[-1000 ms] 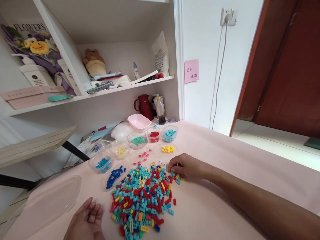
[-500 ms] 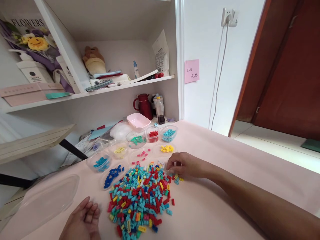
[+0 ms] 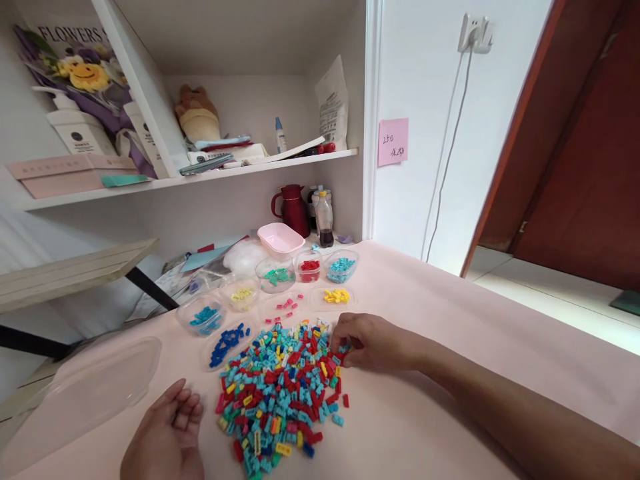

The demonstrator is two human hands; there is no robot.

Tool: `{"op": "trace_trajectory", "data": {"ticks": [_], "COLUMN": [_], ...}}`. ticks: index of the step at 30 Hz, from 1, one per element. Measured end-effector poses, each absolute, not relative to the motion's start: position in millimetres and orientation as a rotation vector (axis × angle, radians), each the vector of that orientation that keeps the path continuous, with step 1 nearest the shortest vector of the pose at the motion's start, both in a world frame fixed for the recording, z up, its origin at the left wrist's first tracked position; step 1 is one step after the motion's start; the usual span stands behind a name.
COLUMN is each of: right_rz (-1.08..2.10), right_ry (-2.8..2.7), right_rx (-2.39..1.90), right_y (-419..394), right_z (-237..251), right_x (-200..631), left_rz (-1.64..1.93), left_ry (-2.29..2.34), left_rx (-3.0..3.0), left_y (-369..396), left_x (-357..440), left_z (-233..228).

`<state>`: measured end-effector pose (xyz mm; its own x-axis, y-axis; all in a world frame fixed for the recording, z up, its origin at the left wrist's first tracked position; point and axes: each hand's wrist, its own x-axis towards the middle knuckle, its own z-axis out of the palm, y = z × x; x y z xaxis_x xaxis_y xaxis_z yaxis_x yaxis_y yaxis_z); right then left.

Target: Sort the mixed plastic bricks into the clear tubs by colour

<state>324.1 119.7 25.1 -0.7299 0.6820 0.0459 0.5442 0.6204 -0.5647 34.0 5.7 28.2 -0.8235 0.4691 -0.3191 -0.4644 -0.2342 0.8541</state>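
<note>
A mixed heap of small toy bricks in light blue, red, yellow, green and dark blue lies on the pink tabletop. At the heap's upper right edge is my right hand, its fingers bent down among the bricks. The fingertips are pinched low there, and whatever is between them is hidden. My left hand rests palm up to the left of the heap. Its fingers are loosely curled and apart from the thumb, with nothing in them.
Behind the heap, clear tubs hold sorted bricks: dark blue, blue, pale yellow, green, red, light blue, yellow and pink. A pink basin and red jug stand behind. A clear lid lies left.
My right hand has lowered onto the bricks at the heap's right edge and now covers several loose ones. My left hand has barely moved. The view has shifted slightly.
</note>
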Motion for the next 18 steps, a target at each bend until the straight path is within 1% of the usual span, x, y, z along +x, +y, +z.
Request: {"op": "trace_trajectory", "data": {"ticks": [12,18], "right_rz": [0.915,0.906], "right_ry": [-2.545,-2.556], "right_rx": [-1.063,-1.049], "right_y": [118.0,116.1], "right_z": [27.7,31.0], "right_x": [324.5,324.5], "left_rz": [2.071,2.071], "left_ry": [1.434,1.446], "left_rx": [0.004,0.012], "left_y": [6.2,4.4], "left_x": [33.1,36.8], "left_z": [27.5,31.1]}}
